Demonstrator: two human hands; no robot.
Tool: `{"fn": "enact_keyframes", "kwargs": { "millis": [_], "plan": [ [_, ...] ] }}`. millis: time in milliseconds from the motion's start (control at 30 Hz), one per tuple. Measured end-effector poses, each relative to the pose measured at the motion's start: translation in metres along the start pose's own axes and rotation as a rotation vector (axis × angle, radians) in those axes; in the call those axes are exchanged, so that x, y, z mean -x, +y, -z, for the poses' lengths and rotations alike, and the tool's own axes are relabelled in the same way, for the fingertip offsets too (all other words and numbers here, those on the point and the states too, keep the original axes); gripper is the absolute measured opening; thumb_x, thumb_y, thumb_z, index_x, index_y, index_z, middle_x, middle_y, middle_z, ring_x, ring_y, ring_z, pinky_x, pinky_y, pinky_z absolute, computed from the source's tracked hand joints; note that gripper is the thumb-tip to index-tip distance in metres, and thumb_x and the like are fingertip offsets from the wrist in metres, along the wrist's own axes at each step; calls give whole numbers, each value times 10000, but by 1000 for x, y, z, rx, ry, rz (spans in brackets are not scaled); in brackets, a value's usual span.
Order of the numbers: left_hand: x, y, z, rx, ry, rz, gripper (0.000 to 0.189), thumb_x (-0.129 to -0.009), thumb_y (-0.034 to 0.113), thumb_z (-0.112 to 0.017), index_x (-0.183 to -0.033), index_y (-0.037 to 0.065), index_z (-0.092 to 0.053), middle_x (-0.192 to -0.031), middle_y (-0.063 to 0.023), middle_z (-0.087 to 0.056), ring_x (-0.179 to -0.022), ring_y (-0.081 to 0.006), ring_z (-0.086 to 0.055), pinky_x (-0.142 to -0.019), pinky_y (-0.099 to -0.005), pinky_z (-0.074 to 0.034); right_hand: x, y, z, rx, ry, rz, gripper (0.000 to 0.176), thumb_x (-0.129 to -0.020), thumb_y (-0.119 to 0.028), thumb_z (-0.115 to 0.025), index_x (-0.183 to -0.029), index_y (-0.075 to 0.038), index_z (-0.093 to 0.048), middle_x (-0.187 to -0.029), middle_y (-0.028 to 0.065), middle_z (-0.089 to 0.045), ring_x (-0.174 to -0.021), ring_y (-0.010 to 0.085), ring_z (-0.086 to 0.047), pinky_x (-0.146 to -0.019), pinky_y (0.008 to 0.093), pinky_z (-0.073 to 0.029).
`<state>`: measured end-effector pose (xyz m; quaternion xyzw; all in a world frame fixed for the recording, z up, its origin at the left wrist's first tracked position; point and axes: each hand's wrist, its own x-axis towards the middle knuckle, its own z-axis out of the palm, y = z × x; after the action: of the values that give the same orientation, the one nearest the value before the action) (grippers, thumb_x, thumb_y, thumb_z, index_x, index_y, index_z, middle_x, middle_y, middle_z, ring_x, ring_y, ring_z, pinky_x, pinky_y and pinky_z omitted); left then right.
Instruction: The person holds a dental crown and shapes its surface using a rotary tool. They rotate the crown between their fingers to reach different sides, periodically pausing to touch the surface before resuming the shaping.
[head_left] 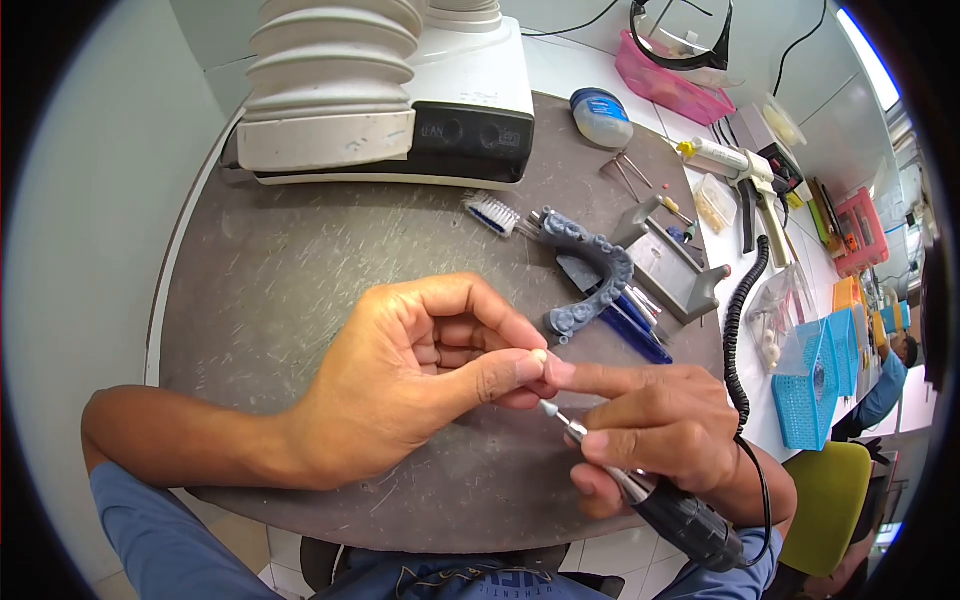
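Between the thumb and fingertips of my left hand (415,375) is a small cream dental crown (540,355), pinched near the middle of the view. My right hand (665,425) is wrapped round a black and silver rotary handpiece (690,520), with its index fingertip touching the left fingers by the crown. A pale pointed grinding tip (549,408) sits at the handpiece's end, just below the crown and apart from it. Beyond the hands lies a grey dental arch model (600,265), with a blue-handled tool (640,335) partly under it.
A white suction box (470,80) with a ribbed hose (335,70) stands at the back. A brush (490,213), a grey stand (665,260) and a lidded jar (602,120) lie behind the hands. Rightward are a coiled cord (740,330), blue baskets (805,390) and another person's sleeve (880,400).
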<state>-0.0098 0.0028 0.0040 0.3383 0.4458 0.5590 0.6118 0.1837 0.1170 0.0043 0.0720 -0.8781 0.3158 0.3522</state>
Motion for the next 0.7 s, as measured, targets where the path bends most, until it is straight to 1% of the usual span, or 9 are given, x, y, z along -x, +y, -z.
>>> {"fn": "enact_keyframes", "kwargs": {
  "millis": [133,267,567,633,700],
  "plan": [
    [0,-2,0,-28,7,-46,96,-906,10,-655,-974,-20,-594,-999,-157,-686,-875,-155,-679,-799,-278,-581,0,-1,0,7,-39,35,258,-700,-2,-798,-891,-44,-629,-727,51,-649,-931,305,-724,-603,263,-585],
    [0,0,-1,-34,4,-47,82,-897,1,-665,-955,-21,-612,-983,-151,-692,-883,-152,-680,-792,-277,-580,1,-1,2,5,-41,35,254,-701,-2,-794,-887,-44,-627,-726,52,-649,-933,305,-723,-606,258,-584],
    [-2,-3,0,-34,-12,-31,79,-897,-26,-649,-967,-31,-614,-1016,-163,-683,-931,-168,-674,-829,-274,-567,3,-4,3,10,-21,-18,262,-696,-2,-800,-888,-44,-626,-736,60,-657,-937,305,-722,-597,254,-581],
    [-4,-6,1,-74,-42,-128,85,-895,-29,-645,-970,-27,-605,-1044,-161,-672,-963,-170,-665,-856,-284,-560,2,-3,2,-6,-16,-20,260,-702,-7,-804,-888,-45,-626,-738,59,-661,-939,302,-722,-589,249,-576],
    [-4,-7,3,-69,-59,-128,91,-892,-26,-650,-968,-21,-602,-1050,-158,-669,-966,-166,-663,-863,-285,-557,2,-4,2,-8,-18,-29,257,-706,-11,-805,-887,-47,-627,-739,57,-662,-938,300,-723,-588,249,-575]
  ]
}}
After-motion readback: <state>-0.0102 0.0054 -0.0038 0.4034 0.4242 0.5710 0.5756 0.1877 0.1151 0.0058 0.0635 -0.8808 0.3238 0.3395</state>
